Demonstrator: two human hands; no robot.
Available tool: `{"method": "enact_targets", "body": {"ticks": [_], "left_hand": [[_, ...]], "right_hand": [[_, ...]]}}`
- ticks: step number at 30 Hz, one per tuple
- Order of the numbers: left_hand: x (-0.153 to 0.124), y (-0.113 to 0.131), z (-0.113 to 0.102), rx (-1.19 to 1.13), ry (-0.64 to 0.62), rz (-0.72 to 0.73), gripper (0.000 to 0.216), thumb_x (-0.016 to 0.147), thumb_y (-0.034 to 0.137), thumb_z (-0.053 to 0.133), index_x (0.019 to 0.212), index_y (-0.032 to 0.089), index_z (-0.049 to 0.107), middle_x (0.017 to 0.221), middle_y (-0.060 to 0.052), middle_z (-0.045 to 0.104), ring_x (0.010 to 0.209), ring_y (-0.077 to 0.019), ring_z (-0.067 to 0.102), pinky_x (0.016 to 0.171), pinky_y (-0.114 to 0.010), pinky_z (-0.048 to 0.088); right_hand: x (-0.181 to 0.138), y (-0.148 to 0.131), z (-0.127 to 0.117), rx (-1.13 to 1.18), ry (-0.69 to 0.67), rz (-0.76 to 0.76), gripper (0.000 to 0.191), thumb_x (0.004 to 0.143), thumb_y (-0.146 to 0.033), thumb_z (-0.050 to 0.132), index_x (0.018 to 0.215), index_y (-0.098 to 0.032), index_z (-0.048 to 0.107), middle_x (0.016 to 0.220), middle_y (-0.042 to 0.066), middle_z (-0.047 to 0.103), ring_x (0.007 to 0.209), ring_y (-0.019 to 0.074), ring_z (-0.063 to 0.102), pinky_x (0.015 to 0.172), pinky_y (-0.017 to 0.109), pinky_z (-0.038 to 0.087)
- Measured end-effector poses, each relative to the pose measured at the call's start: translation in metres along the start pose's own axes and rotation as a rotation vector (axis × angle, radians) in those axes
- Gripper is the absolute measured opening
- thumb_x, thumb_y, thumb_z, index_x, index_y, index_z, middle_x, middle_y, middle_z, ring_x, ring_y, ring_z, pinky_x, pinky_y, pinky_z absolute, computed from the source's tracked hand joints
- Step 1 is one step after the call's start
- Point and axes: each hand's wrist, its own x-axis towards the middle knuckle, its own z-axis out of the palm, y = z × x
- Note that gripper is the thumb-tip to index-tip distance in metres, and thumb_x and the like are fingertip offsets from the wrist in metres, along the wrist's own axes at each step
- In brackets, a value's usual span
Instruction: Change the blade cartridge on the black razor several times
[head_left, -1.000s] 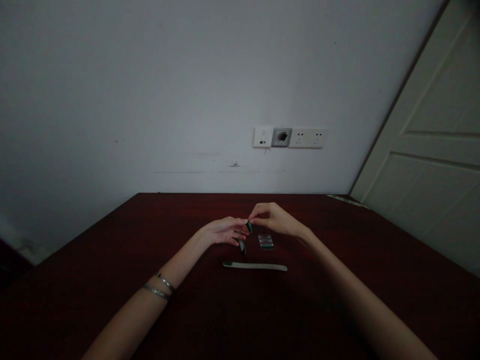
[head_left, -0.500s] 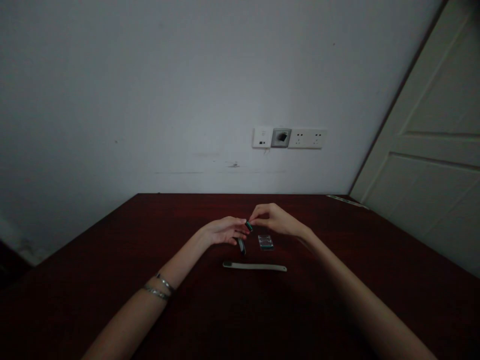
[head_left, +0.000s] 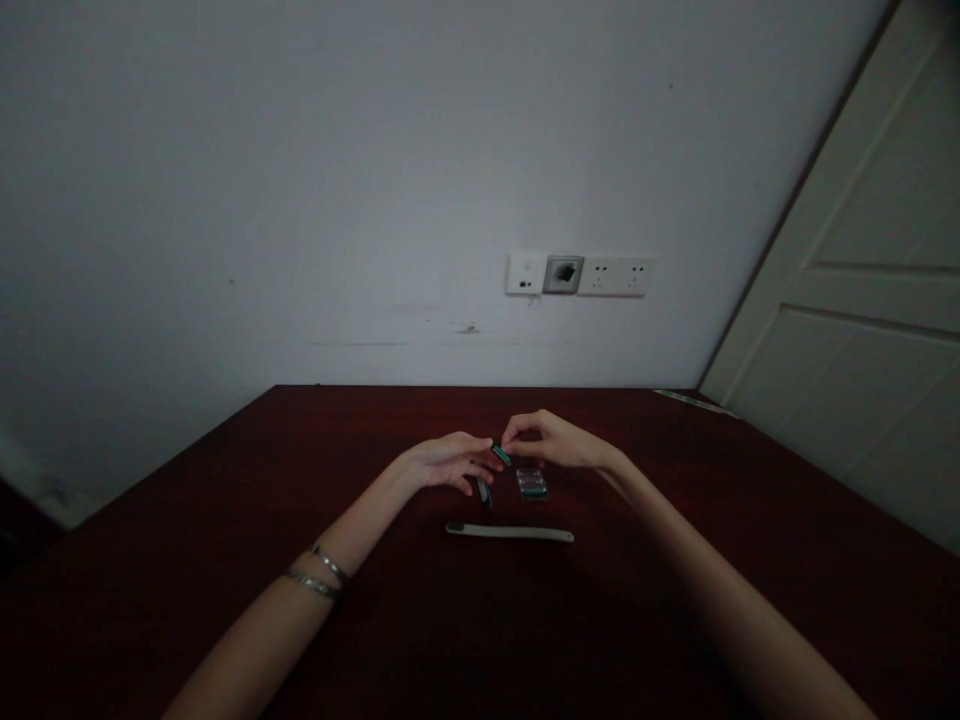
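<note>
Above the table, my left hand [head_left: 454, 462] pinches a small dark-edged green piece [head_left: 501, 455] between thumb and fingertips, its lower fingers loosely spread. What kind of piece it is, I cannot make out. My right hand [head_left: 555, 440] comes in from the right with thumb and index finger closed at the piece's upper right side. Below my left fingers lies a short, dark-edged pale strip [head_left: 484, 492], partly hidden. A clear plastic case [head_left: 532, 484] with something green along its near edge rests under my right hand. Closer to me is a long pale strap [head_left: 514, 532] with a dark left end.
The dark red table [head_left: 375, 640] reaches back to a grey-white wall [head_left: 360, 180]. Wall sockets [head_left: 611, 277] sit above its back edge. A pale panelled door [head_left: 862, 300] stands at the right. A thin patterned strip [head_left: 694, 402] lies along the table's back right edge.
The green piece has turned between my fingers and shows more of its green face, slanting further right. My right hand has shifted very slightly right; the things on the table stay put.
</note>
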Motion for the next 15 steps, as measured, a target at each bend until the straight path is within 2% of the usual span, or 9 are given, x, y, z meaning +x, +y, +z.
{"method": "enact_targets", "body": {"ticks": [2, 5, 7, 11, 15], "left_hand": [[0.0, 0.001, 0.002, 0.076, 0.087, 0.041, 0.04, 0.071, 0.043, 0.065, 0.094, 0.01, 0.064, 0.097, -0.011, 0.06, 0.074, -0.0141, 0.058, 0.049, -0.021, 0.047], [0.004, 0.001, 0.003, 0.218, 0.341, 0.157, 0.042, 0.067, 0.041, 0.069, 0.095, 0.01, 0.064, 0.095, -0.011, 0.06, 0.07, -0.0121, 0.056, 0.048, -0.02, 0.047], [0.008, -0.001, 0.003, 0.277, 0.465, 0.224, 0.043, 0.065, 0.04, 0.07, 0.096, 0.01, 0.065, 0.091, -0.01, 0.06, 0.069, -0.0118, 0.055, 0.046, -0.02, 0.046], [0.013, -0.005, 0.003, 0.32, 0.528, 0.253, 0.041, 0.064, 0.039, 0.071, 0.093, 0.009, 0.066, 0.085, -0.009, 0.062, 0.067, -0.0118, 0.054, 0.045, -0.019, 0.046], [0.015, -0.006, 0.004, 0.334, 0.539, 0.247, 0.04, 0.063, 0.037, 0.072, 0.09, 0.008, 0.067, 0.08, -0.009, 0.061, 0.066, -0.0121, 0.053, 0.045, -0.019, 0.047]], "right_hand": [[-0.001, 0.004, -0.005, -0.041, 0.018, 0.017, 0.023, 0.078, -0.034, 0.053, 0.084, -0.013, 0.063, 0.073, 0.002, 0.058, 0.061, 0.01, 0.049, 0.047, 0.02, 0.041], [0.0, 0.022, -0.014, -0.213, 0.041, 0.061, 0.02, 0.077, -0.027, 0.052, 0.082, -0.012, 0.065, 0.073, 0.003, 0.061, 0.062, 0.0109, 0.051, 0.053, 0.021, 0.04], [0.001, 0.039, -0.018, -0.354, 0.02, 0.118, 0.017, 0.075, -0.019, 0.051, 0.079, -0.011, 0.066, 0.073, 0.005, 0.063, 0.064, 0.0116, 0.052, 0.057, 0.022, 0.04], [0.004, 0.066, -0.015, -0.511, -0.071, 0.255, 0.02, 0.07, -0.011, 0.049, 0.079, -0.013, 0.067, 0.075, 0.005, 0.065, 0.062, 0.0119, 0.054, 0.057, 0.022, 0.038], [0.005, 0.065, -0.007, -0.567, -0.127, 0.283, 0.021, 0.069, -0.012, 0.05, 0.079, -0.016, 0.068, 0.077, 0.006, 0.067, 0.063, 0.0126, 0.055, 0.056, 0.021, 0.037]]}}
